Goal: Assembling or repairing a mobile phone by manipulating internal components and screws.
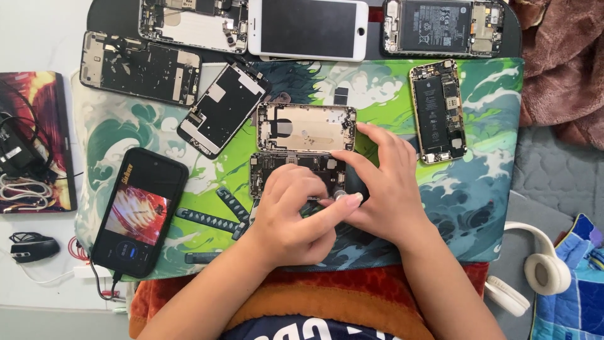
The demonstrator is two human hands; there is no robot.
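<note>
Gripping dark phone chassis point(296, 171) w/ both hands | left hand point(290, 217) curled on it | right hand point(385, 189) pinching small silver part point(340, 196)

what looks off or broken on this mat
Most phones here are opened up. The one under both hands has its gold back shell lifted off. A loose screen panel lies askew beside it, and another gutted phone shows its bare battery. Only the black phone is lit and whole.

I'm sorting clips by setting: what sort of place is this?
Probably a home phone-repair desk, not a shop: several opened phones, like the gold open-backed phone, lie on a green illustrated desk mat; both hands work on a dark phone frame; white headphones lie nearby.
</note>
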